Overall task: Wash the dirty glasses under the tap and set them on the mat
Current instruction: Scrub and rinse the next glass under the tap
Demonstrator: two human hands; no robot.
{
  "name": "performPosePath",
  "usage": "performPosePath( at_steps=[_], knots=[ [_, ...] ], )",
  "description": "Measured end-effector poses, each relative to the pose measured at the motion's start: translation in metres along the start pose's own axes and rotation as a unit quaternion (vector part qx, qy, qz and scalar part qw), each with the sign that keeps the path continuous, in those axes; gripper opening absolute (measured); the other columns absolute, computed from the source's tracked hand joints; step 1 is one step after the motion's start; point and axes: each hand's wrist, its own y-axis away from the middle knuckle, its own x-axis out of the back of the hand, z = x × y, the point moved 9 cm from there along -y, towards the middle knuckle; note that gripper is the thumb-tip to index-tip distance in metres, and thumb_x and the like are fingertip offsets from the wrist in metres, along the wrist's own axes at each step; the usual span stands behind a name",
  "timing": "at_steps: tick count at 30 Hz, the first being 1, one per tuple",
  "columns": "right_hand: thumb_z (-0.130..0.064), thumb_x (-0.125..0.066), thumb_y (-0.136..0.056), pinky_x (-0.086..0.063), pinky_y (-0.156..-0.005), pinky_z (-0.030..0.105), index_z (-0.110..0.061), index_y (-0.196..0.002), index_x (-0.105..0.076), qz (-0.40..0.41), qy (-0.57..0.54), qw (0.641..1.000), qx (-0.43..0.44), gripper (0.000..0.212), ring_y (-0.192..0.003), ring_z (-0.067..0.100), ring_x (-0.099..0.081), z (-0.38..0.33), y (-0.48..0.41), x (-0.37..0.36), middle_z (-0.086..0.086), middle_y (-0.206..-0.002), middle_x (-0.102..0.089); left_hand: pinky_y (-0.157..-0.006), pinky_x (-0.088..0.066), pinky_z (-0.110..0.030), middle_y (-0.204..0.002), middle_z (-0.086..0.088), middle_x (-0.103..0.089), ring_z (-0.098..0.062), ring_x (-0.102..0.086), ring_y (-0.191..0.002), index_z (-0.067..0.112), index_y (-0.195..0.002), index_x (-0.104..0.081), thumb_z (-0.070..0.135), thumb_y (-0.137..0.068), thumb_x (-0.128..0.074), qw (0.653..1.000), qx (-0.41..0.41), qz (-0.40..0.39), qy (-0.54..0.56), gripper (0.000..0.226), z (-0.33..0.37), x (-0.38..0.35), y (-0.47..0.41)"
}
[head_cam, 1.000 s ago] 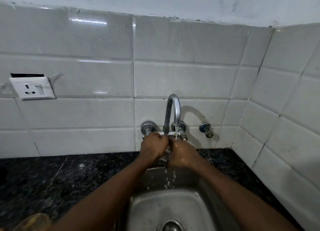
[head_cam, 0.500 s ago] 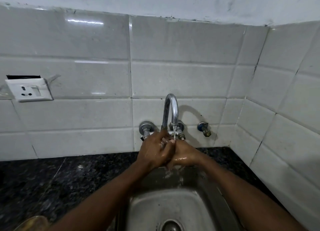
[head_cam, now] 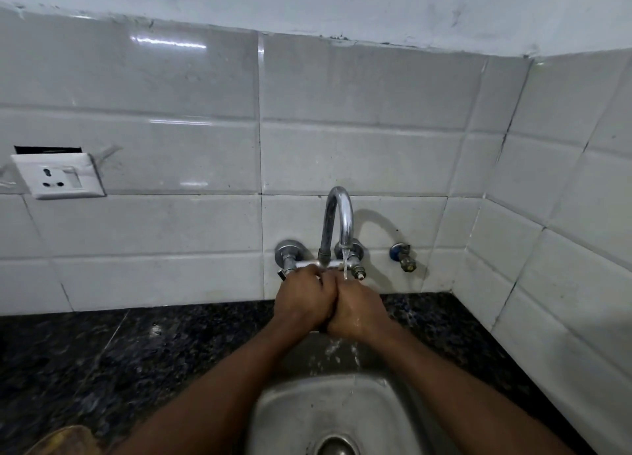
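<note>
Glass is what the task turns on, yet you cannot see a single glass for certain. Going left to right: at the bottom left corner an amber, rounded shape sits on the dark counter, cut off by the frame and blurred; it may be a glass rim, but you cannot tell. No mat shows anywhere.

Your left hand is curled over and pressed against your right hand, both clenched together under the tap. Whether they close on a glass or only on each other is hidden (the backs of the hands cover whatever lies between). A thin stream falls from the spout onto the right hand, which looks wet, and drips run down into the steel sink below.

Judge the handling this way: a wet glass will be stiff, brittle and slick, light enough for one hand, and unforgiving against the steel sink or the stone counter. Take it around the body with the fingers spread wide, not by the rim, and keep a second hand under the base while it is soapy or dripping.

Further right, a small valve sticks out from the tiles; the counter past your right arm is mostly hidden.
</note>
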Motion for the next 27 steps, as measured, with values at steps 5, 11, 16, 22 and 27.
performPosePath(
  at_steps=[5,11,16,22,27],
  knots=[
    [-0.028,-0.084,-0.068,-0.052,-0.074,0.022,-0.023,-0.131,-0.041,-0.035,-0.107,0.994,0.009,0.077,-0.094,0.013,-0.068,0.014,-0.003,-0.007,-0.005,-0.103,-0.068,-0.076,-0.054,-0.036,-0.088,-0.005,-0.071,-0.020,-0.065,-0.080,0.020,-0.091,-0.070,0.056,-0.086,-0.034,1.000,-0.017,0.003,0.022,0.051,-0.005,-0.003,-0.001],
    [-0.002,-0.081,-0.070,-0.060,-0.071,0.030,-0.037,-0.141,0.006,-0.088,-0.321,0.943,-0.022,0.117,-0.092,0.016,-0.071,0.030,0.004,-0.022,-0.001,-0.105,-0.066,-0.071,-0.045,-0.013,-0.092,0.002,-0.069,-0.007,-0.061,-0.081,0.011,-0.112,-0.070,0.025,-0.092,-0.053,0.971,-0.168,-0.077,0.151,0.030,0.017,-0.005,0.010],
    [-0.014,-0.085,-0.067,-0.060,-0.073,0.030,-0.045,-0.142,0.031,-0.045,-0.237,0.970,-0.009,0.141,-0.088,0.013,-0.071,0.029,0.002,-0.025,0.001,-0.109,-0.070,-0.063,-0.050,-0.033,-0.073,-0.004,-0.067,-0.016,-0.061,-0.065,0.012,-0.078,-0.066,0.035,-0.094,-0.042,0.992,-0.092,-0.062,0.061,0.037,0.009,-0.016,-0.002],
    [-0.028,-0.087,-0.064,-0.057,-0.091,0.039,-0.055,-0.145,0.019,0.049,-0.168,0.982,0.069,0.136,-0.108,0.015,-0.067,0.023,0.004,-0.013,0.001,-0.132,-0.062,-0.073,-0.048,-0.030,-0.089,-0.003,-0.068,-0.018,-0.064,-0.080,0.010,-0.094,-0.066,0.042,-0.105,-0.028,0.997,0.016,-0.048,0.052,0.051,-0.001,-0.026,-0.005],
    [-0.013,-0.083,-0.072,-0.060,-0.082,0.032,-0.046,-0.138,-0.033,0.079,-0.365,0.924,0.083,0.089,-0.101,0.009,-0.069,0.024,0.014,-0.009,-0.002,-0.120,-0.066,-0.085,-0.056,-0.048,-0.091,-0.011,-0.074,-0.029,-0.069,-0.087,0.015,-0.096,-0.068,0.052,-0.100,-0.031,0.845,0.282,-0.017,0.454,0.052,-0.033,-0.041,0.026]
  ],
)
